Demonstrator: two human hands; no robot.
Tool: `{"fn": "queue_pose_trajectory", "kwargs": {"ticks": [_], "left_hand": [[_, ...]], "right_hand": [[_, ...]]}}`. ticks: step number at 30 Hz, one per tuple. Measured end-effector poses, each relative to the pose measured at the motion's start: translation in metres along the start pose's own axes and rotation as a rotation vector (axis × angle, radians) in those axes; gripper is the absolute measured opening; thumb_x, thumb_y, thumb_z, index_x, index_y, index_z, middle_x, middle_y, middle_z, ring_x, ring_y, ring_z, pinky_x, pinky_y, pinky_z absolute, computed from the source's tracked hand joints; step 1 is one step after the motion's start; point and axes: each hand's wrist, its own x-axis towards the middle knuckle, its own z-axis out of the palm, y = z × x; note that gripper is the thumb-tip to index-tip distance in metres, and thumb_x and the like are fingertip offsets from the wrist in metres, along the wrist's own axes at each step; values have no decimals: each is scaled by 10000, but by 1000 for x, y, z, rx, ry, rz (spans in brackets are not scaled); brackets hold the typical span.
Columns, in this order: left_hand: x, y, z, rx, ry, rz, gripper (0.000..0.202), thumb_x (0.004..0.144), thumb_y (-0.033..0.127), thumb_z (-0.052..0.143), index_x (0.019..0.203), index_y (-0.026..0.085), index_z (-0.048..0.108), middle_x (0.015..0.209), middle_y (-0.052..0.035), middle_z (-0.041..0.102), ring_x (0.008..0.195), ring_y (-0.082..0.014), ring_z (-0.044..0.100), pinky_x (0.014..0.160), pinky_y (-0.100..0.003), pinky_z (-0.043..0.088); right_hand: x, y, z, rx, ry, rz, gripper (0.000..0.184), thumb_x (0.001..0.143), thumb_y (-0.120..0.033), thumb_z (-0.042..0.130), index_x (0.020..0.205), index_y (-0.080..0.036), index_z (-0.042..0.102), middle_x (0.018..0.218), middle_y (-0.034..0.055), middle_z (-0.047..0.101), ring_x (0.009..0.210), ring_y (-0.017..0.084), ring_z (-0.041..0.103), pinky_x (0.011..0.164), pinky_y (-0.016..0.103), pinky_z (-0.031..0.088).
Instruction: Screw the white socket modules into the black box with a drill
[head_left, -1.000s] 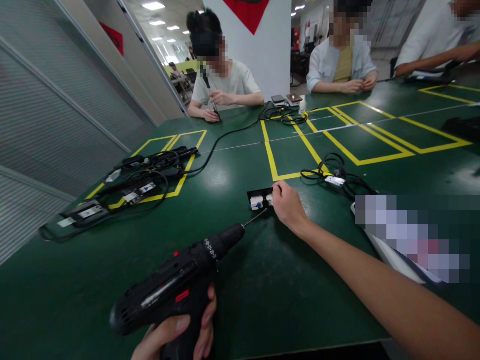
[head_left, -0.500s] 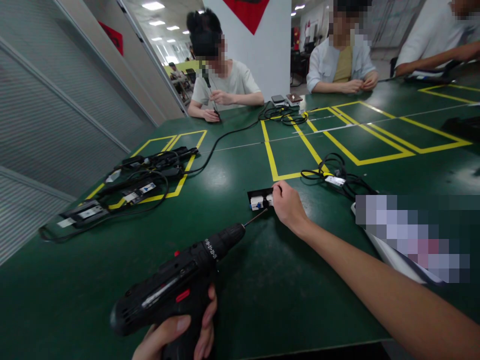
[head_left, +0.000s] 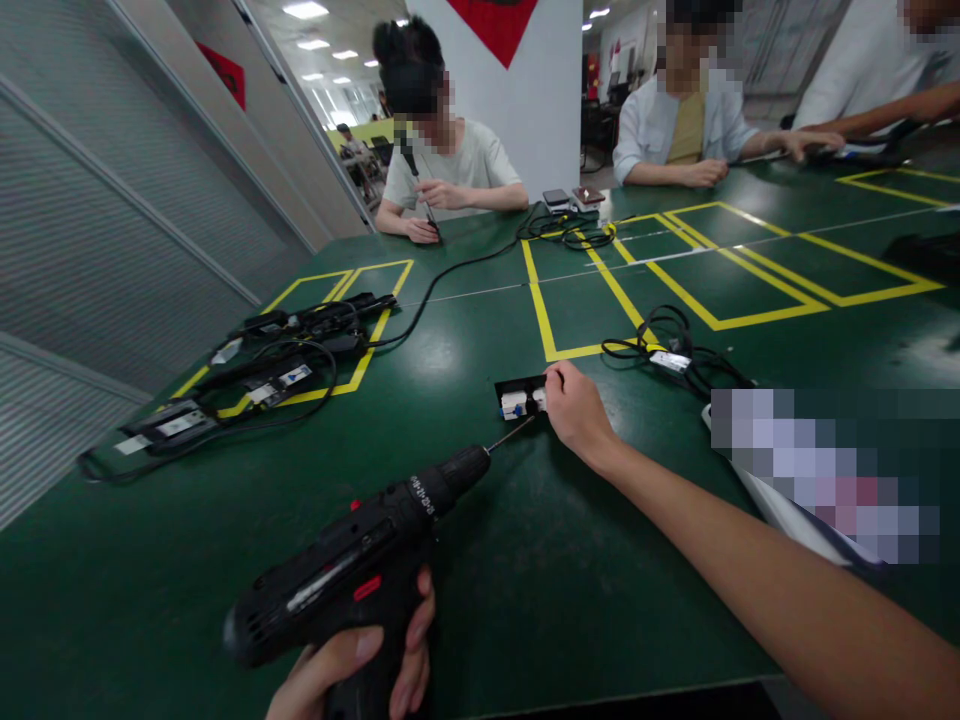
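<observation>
Black drill [head_left: 345, 570]: gripped in left hand [head_left: 337, 665]; long axis directed near-left to far-right, bit [head_left: 510, 435] aimed at black-and-white piece [head_left: 514, 404], pinched by right hand [head_left: 577, 412].

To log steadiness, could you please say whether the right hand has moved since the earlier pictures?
No, the right hand stays in place, just below the yellow tape corner.

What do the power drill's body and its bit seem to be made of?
Power drill's body: likely hard plastic, black and satin, given the soft highlights on its casing. Bit: probably steel; its thin, straight shaft looks grey with a slight sheen.
</observation>
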Motion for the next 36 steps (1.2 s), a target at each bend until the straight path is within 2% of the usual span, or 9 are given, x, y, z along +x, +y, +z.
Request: {"fn": "queue_pose_trajectory", "kwargs": {"ticks": [12,25,36], "left_hand": [[0,-1,-2,-28,8,-6,297,750,295,448,985,152,560,688,-54,551,380,-137,501,424,-325,414],[0,0,3,-27,66,-24,285,726,301,488,957,146,550,668,-55,550,372,-143,499,421,-324,408],[0,1,2,-10,36,-10,287,742,293,467,969,141,554,676,-55,549,373,-141,499,418,-327,412]], "right_hand": [[0,-1,0,-9,-1,-6,298,901,-275,285,872,-170,562,826,61,612,763,161,543,669,255,357],[1,0,1,-18,1,-2,288,897,-269,291,861,-170,559,824,63,612,764,163,544,669,259,360],[0,-1,0,-15,-5,6,282,897,-273,297,870,-174,560,830,66,612,770,166,545,673,260,360]]}}
